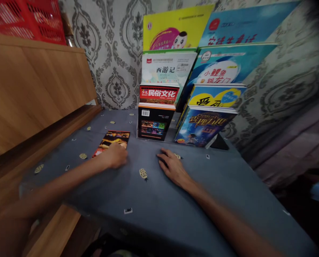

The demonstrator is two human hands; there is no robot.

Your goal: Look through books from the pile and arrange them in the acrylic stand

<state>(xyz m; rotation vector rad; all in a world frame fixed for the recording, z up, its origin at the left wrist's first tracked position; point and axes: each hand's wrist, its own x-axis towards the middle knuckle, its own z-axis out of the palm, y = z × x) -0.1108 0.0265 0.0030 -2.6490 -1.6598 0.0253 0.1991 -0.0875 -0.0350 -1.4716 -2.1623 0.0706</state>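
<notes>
A small dark book with a gold and red cover [111,139] lies on the grey tablecloth [159,207]. My left hand [117,156] is closed over the book's lower right part, and its curled fingertips are hidden. My right hand [172,167] rests palm down on the cloth with its fingers apart, holding nothing. Just beyond my hands, books stand in two stepped columns. At the front are a black book with a barcode [156,123] on the left and a dark blue book [203,126] on the right.
Behind the front books rise a red book [159,93], a white book [167,67], a yellow-green book [175,26] and several blue ones. A wooden cabinet [36,96] borders the table's left side, with a red plastic basket [25,21] on top. Patterned wallpaper [116,85] backs the table.
</notes>
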